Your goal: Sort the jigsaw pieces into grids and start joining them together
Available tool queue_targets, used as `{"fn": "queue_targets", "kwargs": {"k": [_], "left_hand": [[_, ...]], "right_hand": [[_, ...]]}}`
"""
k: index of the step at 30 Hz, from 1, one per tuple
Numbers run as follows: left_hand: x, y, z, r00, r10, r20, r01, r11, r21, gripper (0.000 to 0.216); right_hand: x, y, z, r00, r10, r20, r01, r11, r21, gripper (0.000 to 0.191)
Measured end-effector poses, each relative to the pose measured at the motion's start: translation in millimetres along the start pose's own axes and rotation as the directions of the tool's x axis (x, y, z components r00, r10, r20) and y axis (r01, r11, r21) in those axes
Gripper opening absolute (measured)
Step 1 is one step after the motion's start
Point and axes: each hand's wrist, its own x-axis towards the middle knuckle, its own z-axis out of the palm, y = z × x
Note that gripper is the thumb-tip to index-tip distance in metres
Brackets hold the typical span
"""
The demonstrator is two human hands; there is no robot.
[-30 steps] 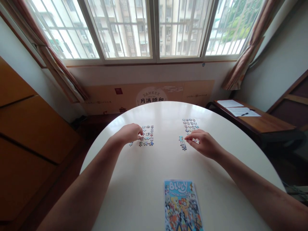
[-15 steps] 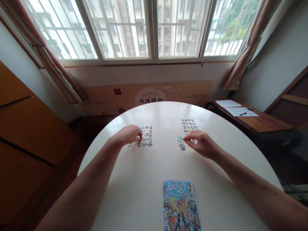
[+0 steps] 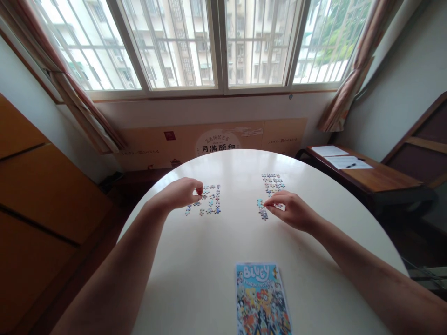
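Observation:
On the left of the white table (image 3: 195,260), my left hand (image 3: 179,191) is closed with thumb and forefinger curled together. It is over the far-left edge of a spread of loose jigsaw pieces (image 3: 211,210); anything between its fingertips is too small to make out. My right hand (image 3: 291,209) pinches at the right edge of a small joined group of jigsaw pieces (image 3: 263,215), blue at its top. Behind that hand lie rows of more jigsaw pieces (image 3: 272,179), partly covered by its fingers.
A picture sheet titled "Bluey" (image 3: 261,298) lies flat near the front of the table. To the right stands a wooden side table (image 3: 363,179) with papers (image 3: 344,162) and a pen (image 3: 351,165). Barred windows and curtains are behind.
My left hand has drawn back up and left from the loose pieces, uncovering some of them. My right hand stays at the small joined group. The view has shifted slightly.

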Motion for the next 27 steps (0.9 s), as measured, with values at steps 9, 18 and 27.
{"fn": "queue_targets", "kwargs": {"k": [9,18,27], "left_hand": [[3,44,11,0.967,0.253,-0.041,-0.247,0.878,-0.410,0.015],[9,107,41,0.893,0.449,0.023,-0.346,0.718,-0.603,0.014],[10,124,63,0.906,0.420,0.049,-0.308,0.735,-0.604,0.040]], "right_hand": [[1,-2,-1,1.000,-0.016,-0.012,0.016,1.000,0.016,0.015],[2,-1,-3,0.999,0.002,0.038,-0.003,0.999,0.032,0.016],[3,-2,-5,0.995,0.008,0.099,-0.014,0.998,0.056,0.018]]}}
